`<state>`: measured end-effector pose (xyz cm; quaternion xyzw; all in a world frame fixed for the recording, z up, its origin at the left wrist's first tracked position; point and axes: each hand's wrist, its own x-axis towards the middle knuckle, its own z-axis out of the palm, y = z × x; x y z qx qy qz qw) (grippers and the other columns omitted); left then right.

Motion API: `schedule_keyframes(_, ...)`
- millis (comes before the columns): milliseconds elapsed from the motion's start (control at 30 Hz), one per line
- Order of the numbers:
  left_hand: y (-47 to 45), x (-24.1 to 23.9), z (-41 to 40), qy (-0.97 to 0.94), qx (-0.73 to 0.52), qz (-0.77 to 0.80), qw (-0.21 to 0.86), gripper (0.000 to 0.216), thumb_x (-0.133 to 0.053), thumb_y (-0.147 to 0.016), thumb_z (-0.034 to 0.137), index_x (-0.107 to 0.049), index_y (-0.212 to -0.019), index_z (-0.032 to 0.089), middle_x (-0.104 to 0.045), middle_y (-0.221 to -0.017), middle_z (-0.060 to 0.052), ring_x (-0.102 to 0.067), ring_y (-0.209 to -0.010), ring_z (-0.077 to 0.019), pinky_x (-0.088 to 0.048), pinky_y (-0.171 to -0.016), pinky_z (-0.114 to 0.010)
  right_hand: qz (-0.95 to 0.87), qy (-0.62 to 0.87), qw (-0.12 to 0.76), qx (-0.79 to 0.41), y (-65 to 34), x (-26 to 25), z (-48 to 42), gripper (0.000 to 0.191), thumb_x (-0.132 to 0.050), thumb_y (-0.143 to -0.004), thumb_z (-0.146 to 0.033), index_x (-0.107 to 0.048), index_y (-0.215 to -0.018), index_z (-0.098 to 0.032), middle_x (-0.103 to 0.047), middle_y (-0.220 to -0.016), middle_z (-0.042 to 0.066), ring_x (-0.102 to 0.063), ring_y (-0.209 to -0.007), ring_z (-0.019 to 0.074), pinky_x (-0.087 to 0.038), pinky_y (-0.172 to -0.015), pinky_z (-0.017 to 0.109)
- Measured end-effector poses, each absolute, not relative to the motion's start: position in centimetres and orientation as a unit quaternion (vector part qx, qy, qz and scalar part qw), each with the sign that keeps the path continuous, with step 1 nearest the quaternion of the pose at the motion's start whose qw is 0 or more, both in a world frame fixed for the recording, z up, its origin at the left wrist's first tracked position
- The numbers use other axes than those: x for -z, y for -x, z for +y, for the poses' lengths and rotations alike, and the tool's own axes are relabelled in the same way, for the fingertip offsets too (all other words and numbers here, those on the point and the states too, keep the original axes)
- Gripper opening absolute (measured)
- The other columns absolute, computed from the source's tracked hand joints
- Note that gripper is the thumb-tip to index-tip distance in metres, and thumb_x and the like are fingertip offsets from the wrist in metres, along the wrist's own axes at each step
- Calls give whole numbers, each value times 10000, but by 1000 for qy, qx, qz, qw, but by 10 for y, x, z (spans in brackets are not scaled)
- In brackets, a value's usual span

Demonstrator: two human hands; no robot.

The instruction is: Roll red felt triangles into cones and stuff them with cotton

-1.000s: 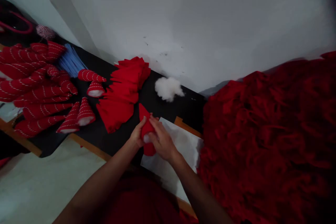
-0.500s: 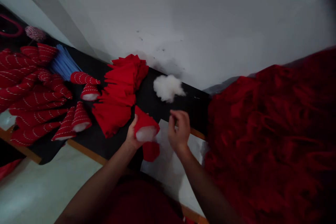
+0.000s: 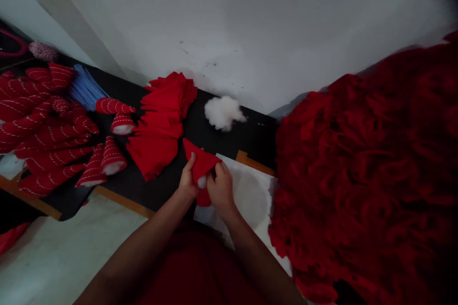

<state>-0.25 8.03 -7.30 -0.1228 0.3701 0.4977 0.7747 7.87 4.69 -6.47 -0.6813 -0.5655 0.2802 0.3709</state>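
Note:
A red felt cone (image 3: 203, 161) with white stuffing showing at its open end is held between both hands. My left hand (image 3: 187, 181) grips its left side, thumb on top. Closed on the rim at the right is my right hand (image 3: 221, 186), its fingertips partly hidden by the cloth. Just below the cone is a small red felt piece (image 3: 203, 198), partly covered by the hands. A tuft of white stuffing (image 3: 223, 112) lies on the black table (image 3: 195, 124) beyond the hands. To the left rests a stack of flat red felt cones (image 3: 161, 124).
Striped red stuffed cones (image 3: 53, 128) are heaped at the left, with blue sticks (image 3: 87, 88) behind them. A large pile of red fabric (image 3: 365, 176) stands at the right. White paper (image 3: 250, 188) lies near the table's front edge. The wall (image 3: 229, 24) rises behind.
My right hand has moved left from beside the cone onto its rim. The cone has tilted, so less of its stuffing shows. The view has shifted slightly.

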Motion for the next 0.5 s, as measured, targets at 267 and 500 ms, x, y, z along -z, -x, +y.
schedule_keyframes(267, 0, 69, 66, 127, -469, 329, 809, 236, -476, -816, 319, -624, -860, 141, -661, -755, -36, -612, -662, -126, -479, -691, -237, -624, 677, 386, -61, -83, 64, 39, 168, -450, -716, -103, -514, -592, -197, -489, -652, 31, -443, -721, 187, -400, -709, 349)
schedule_keyframes(500, 8, 64, 64, 130, -440, 320, 829, 267, -466, -818, 341, -618, -778, 124, -663, -716, -46, -613, -621, -134, -487, -631, -240, -695, 592, 403, -66, -90, 64, 31, 252, -369, -823, -124, -603, -758, -192, -583, -808, 43, -482, -747, 154, -428, -682, 287)
